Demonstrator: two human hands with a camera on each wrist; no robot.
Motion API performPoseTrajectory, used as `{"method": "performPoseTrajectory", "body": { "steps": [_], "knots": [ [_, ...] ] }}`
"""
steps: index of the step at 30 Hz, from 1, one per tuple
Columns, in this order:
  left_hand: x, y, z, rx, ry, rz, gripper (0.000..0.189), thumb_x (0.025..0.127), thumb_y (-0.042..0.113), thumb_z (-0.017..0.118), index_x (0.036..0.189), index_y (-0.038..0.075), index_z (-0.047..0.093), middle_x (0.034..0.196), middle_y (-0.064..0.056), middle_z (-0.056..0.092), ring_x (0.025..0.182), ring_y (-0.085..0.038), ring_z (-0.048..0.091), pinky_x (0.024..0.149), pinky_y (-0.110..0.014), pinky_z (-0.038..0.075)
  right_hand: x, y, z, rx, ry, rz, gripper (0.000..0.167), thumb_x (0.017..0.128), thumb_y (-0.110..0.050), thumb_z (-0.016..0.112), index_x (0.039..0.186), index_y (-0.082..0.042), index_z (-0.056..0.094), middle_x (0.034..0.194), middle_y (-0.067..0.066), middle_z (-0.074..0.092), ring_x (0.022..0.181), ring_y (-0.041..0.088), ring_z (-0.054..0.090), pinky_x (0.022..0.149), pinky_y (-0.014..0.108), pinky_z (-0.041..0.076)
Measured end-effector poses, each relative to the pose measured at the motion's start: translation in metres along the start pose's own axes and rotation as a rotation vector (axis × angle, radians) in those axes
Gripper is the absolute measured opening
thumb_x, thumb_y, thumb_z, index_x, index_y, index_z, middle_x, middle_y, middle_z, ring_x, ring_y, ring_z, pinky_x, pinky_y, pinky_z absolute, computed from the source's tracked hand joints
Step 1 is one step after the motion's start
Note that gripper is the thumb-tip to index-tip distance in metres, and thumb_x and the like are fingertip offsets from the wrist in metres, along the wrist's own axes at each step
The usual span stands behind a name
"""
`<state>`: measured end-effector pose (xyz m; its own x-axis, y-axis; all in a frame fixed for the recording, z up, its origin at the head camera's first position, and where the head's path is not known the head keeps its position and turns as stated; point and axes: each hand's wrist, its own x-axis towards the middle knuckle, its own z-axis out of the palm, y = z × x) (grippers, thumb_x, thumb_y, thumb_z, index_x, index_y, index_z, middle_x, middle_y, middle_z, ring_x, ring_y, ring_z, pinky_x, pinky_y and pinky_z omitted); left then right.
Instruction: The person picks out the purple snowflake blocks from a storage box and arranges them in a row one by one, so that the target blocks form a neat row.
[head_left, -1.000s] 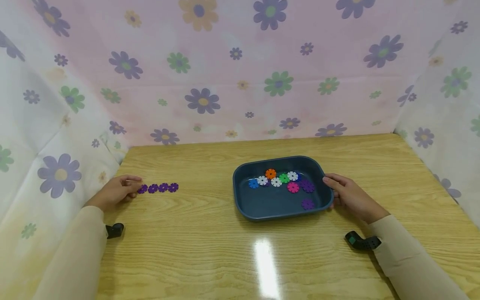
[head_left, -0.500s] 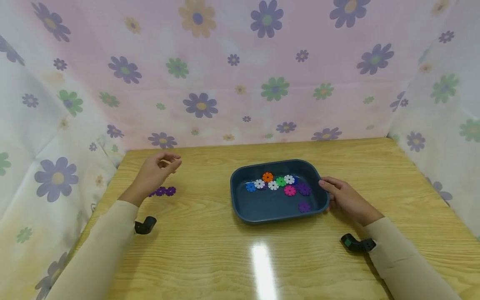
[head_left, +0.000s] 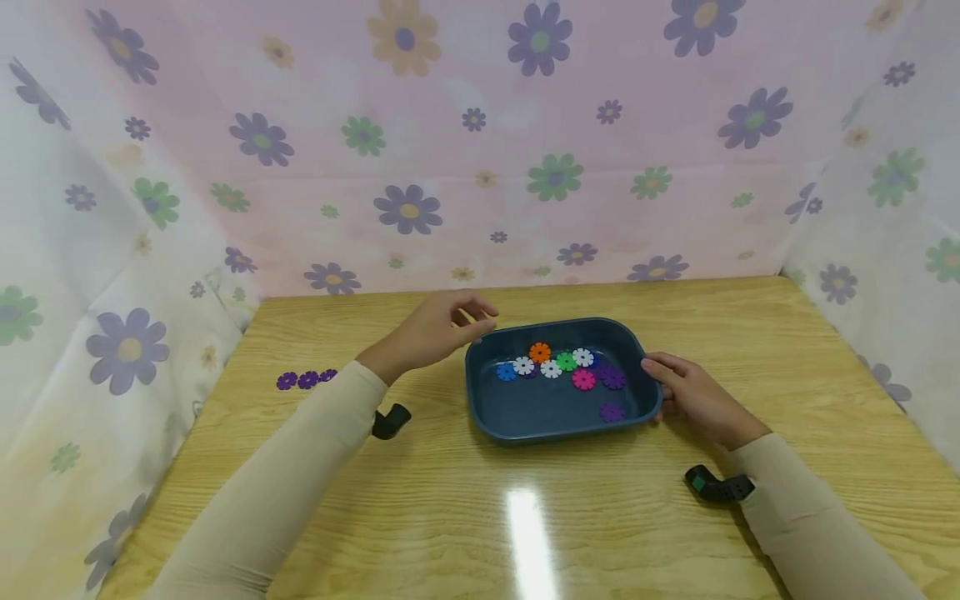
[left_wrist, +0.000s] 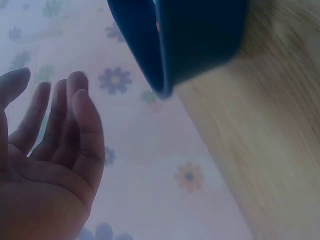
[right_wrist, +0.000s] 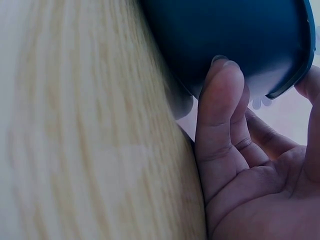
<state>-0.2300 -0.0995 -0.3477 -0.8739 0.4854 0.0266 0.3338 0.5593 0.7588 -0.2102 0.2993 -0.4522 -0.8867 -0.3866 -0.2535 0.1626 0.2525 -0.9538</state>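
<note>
My left hand [head_left: 438, 329] hovers at the back left corner of a dark blue plastic tray [head_left: 525, 414]. Its fingers are loosely bent with nothing between them, and the left wrist view shows the palm [left_wrist: 45, 200] bare. On the tray's right end, my right hand [head_left: 697, 398] grips the rim, thumb on top and fingers below against the outer wall [right_wrist: 215, 35]. Several notched plastic flower discs lie inside, among them an orange disc [head_left: 540, 352], a pink disc [head_left: 583, 379] and a purple disc [head_left: 612, 412]. Left of the tray, purple discs [head_left: 308, 380] lie in a row, partly behind my left sleeve.
The wood-grain table [head_left: 420, 517] has a bright light reflection [head_left: 530, 533] near the front. A flowered cloth [head_left: 480, 150] stands behind the table and along both sides. A black wrist device [head_left: 392, 422] sits on my left arm, another wrist device [head_left: 718, 485] on my right.
My left hand has left the purple disc row and moved right to the tray's back left corner. The right hand stays on the rim; the tray has hardly moved.
</note>
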Motion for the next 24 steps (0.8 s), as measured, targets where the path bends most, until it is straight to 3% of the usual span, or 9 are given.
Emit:
{"method": "performPoseTrajectory", "body": {
  "steps": [7, 14, 19, 24],
  "knots": [
    [0.028, 0.027, 0.023, 0.067, -0.110, -0.002, 0.025, 0.102, 0.030, 0.058, 0.122, 0.017, 0.065, 0.115, -0.001, 0.067, 0.086, -0.011, 0.069, 0.077, -0.029, 0.057, 0.000, 0.002, -0.002, 0.005, -0.003, -0.007, 0.065, 0.107, -0.044, 0.040, 0.150, 0.003, 0.028, 0.095, -0.002, 0.071, 0.069, 0.013, 0.065, 0.066, 0.034, 0.057],
    [0.058, 0.058, 0.047, 0.103, -0.193, -0.029, 0.022, 0.102, 0.028, 0.059, 0.121, 0.017, 0.066, 0.112, -0.006, 0.069, 0.086, -0.017, 0.070, 0.077, -0.028, 0.056, 0.002, 0.003, -0.004, -0.034, 0.014, 0.005, 0.072, 0.106, -0.048, 0.042, 0.154, 0.002, 0.024, 0.106, 0.003, 0.066, 0.073, 0.013, 0.065, 0.068, 0.036, 0.058],
    [0.079, 0.068, 0.074, 0.105, -0.262, -0.050, 0.021, 0.101, 0.025, 0.062, 0.117, 0.013, 0.067, 0.112, -0.007, 0.069, 0.084, -0.023, 0.072, 0.071, -0.025, 0.057, 0.001, 0.002, -0.004, -0.030, 0.010, 0.006, 0.072, 0.106, -0.048, 0.042, 0.154, 0.003, 0.025, 0.112, 0.005, 0.065, 0.074, 0.014, 0.065, 0.069, 0.036, 0.057],
    [0.094, 0.071, 0.103, 0.227, -0.349, -0.053, 0.022, 0.100, 0.024, 0.062, 0.118, 0.011, 0.067, 0.118, -0.004, 0.065, 0.085, -0.021, 0.072, 0.068, -0.020, 0.054, 0.002, 0.004, -0.004, -0.019, 0.007, -0.001, 0.071, 0.106, -0.048, 0.042, 0.154, 0.003, 0.025, 0.120, 0.006, 0.062, 0.077, 0.014, 0.066, 0.069, 0.036, 0.057]
  ]
}}
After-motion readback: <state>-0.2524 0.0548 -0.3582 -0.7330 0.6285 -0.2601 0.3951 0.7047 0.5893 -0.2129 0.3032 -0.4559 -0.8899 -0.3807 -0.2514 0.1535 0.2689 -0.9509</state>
